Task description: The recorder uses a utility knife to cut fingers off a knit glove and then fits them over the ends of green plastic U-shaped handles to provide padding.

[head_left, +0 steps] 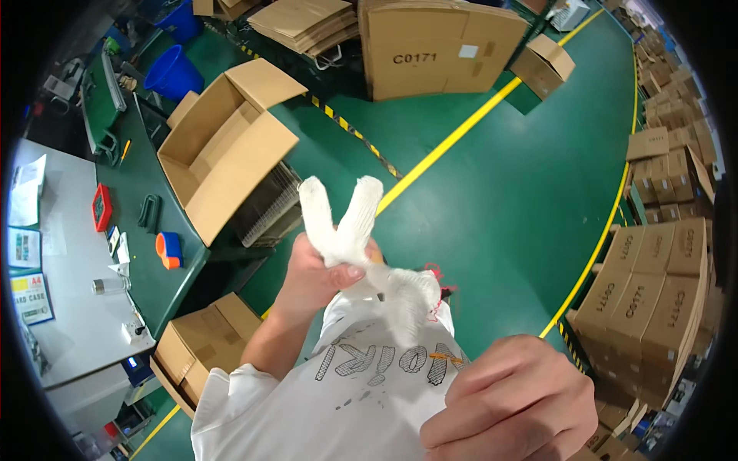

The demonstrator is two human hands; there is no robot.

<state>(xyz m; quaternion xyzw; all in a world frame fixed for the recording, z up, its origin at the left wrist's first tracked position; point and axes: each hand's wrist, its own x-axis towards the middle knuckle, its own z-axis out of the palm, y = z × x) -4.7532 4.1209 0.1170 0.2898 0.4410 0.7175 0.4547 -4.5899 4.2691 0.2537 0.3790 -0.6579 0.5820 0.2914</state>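
My left hand point(315, 273) is closed around white knitted work gloves point(346, 238) in front of my body. Two fingers of the knit stick up above the grip. To the right of the grip, more white knit point(411, 300) hangs down, smeared by motion, with loose red thread beside it. Whether this is one glove or a pair is hard to tell. Close to the camera at lower right, my right hand point(515, 407) is bare with its fingers curled in. What lies inside those fingers, if anything, is hidden. The hands are apart.
An open cardboard box point(231, 146) stands at the edge of the green workbench point(181, 288) on my left. Another carton point(204, 338) sits below it. Flattened cardboard point(438, 61) leans ahead. Stacked cartons point(646, 300) line the right, beyond a yellow floor line point(588, 280).
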